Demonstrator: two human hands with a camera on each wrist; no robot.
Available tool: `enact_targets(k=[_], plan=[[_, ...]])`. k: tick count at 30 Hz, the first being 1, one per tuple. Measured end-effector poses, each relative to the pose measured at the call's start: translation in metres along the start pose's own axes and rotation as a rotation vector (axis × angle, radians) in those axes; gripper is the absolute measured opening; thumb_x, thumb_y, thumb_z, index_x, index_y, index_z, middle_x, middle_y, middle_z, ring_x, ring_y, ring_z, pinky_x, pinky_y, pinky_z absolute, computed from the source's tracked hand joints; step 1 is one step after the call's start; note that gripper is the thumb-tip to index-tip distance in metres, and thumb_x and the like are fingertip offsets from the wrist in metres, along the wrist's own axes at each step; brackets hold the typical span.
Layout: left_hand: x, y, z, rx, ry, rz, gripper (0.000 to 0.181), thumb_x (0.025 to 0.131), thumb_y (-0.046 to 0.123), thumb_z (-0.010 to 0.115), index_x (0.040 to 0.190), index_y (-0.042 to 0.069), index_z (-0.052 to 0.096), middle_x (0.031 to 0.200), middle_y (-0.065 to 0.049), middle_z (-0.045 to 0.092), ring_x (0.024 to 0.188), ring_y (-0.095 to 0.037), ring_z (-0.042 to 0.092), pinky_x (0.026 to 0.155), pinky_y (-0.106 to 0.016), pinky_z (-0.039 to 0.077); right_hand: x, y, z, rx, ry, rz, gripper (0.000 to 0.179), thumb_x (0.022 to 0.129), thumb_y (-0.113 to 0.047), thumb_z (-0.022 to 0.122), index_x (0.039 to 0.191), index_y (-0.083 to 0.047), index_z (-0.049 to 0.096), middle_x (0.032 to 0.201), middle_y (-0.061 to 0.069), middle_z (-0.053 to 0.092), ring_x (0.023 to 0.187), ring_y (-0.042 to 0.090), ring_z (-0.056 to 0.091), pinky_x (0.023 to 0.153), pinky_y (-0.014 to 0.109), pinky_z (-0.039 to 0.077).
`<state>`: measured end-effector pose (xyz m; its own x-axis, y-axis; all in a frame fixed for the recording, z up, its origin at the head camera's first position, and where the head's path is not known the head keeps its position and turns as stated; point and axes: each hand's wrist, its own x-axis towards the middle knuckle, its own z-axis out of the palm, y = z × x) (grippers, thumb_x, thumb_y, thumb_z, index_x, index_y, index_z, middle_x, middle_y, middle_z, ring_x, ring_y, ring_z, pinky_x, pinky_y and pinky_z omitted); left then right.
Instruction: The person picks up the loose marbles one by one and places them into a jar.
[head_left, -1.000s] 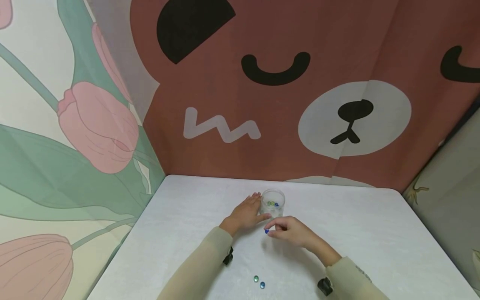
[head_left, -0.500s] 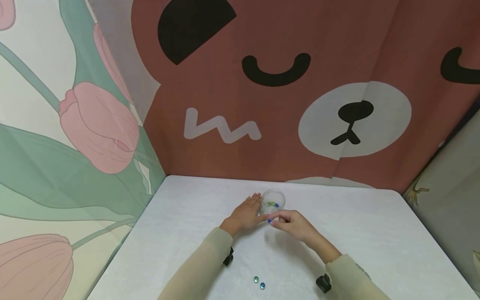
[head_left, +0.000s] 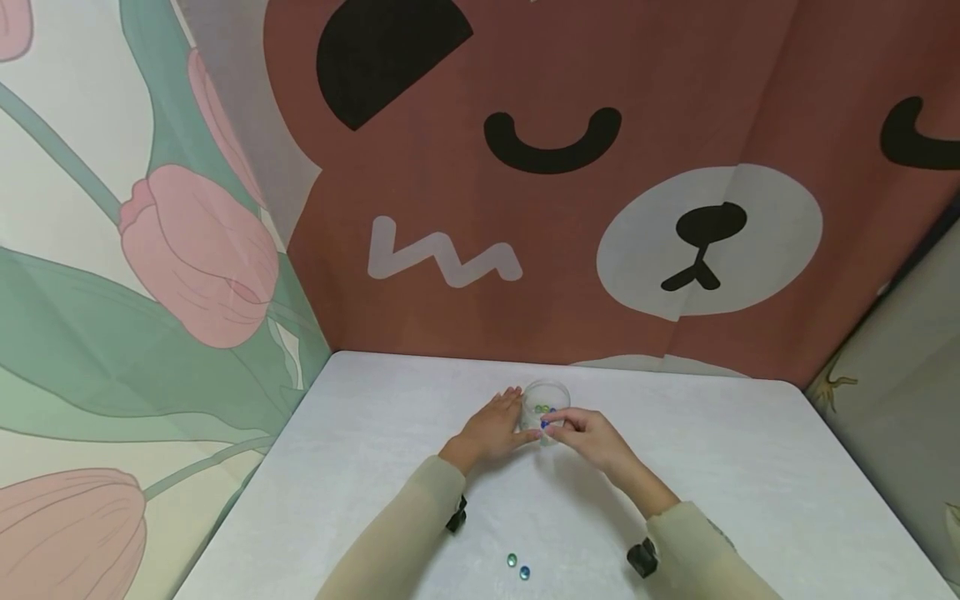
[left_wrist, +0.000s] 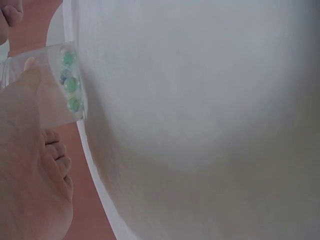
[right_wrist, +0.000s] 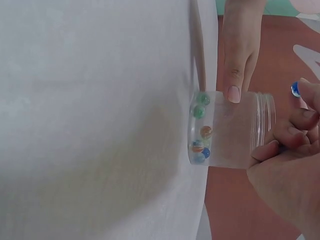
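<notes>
A clear plastic jar (right_wrist: 232, 132) stands upright near the far side of the table, with several marbles (right_wrist: 198, 111) in green, orange and blue on its bottom. My left hand (head_left: 491, 427) holds the jar from its left, thumb across the front wall and fingers along the side. Over the jar's near rim, my right hand (head_left: 596, 442) pinches a blue marble (right_wrist: 295, 89) between thumb and forefinger. That hand's other fingers are curled, close beside the jar's mouth in the right wrist view.
A green marble (head_left: 512, 560) and a blue marble (head_left: 525, 573) lie on the white table (head_left: 360, 467) nearer to me, between my forearms. A brown wall hanging (head_left: 442, 325) with a bear face rises behind the table.
My right hand has moved forward and up with the blue marble, from in front of the jar to over its rim. The left hand has stayed on the jar.
</notes>
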<state>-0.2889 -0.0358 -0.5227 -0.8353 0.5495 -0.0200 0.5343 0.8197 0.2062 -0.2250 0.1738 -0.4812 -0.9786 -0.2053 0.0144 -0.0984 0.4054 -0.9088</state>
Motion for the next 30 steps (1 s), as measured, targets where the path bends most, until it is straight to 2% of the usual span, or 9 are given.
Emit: enact_targets(k=[6, 17, 30], plan=[[-0.001, 0.0, 0.0, -0.024, 0.006, 0.001, 0.09, 0.099, 0.069, 0.04, 0.157, 0.0, 0.031, 0.167, -0.011, 0.026, 0.156, -0.022, 0.018, 0.128, -0.033, 0.014, 0.005, 0.001, 0.0, 0.014, 0.063, -0.001, 0.025, 0.094, -0.022, 0.073, 0.112, -0.004, 0.076, 0.07, -0.005, 0.047, 0.067, 0.011, 0.045, 0.056, 0.022, 0.038], [-0.001, -0.001, 0.001, -0.025, 0.004, 0.003, 0.092, 0.099, 0.07, 0.039, 0.158, 0.001, 0.031, 0.167, -0.011, 0.025, 0.156, -0.022, 0.017, 0.128, -0.033, 0.012, 0.014, 0.003, 0.0, 0.086, 0.147, 0.075, 0.03, 0.093, -0.026, 0.076, 0.115, -0.005, 0.076, 0.069, -0.006, 0.047, 0.063, 0.008, 0.04, 0.052, 0.022, 0.034], [-0.004, 0.001, -0.003, -0.039, 0.009, -0.002, 0.09, 0.099, 0.069, 0.041, 0.157, 0.001, 0.032, 0.166, -0.011, 0.026, 0.156, -0.021, 0.018, 0.128, -0.032, 0.013, 0.022, 0.003, -0.001, 0.103, 0.184, 0.1, 0.035, 0.094, -0.03, 0.075, 0.117, -0.004, 0.074, 0.07, -0.006, 0.046, 0.073, 0.012, 0.042, 0.06, 0.025, 0.036]])
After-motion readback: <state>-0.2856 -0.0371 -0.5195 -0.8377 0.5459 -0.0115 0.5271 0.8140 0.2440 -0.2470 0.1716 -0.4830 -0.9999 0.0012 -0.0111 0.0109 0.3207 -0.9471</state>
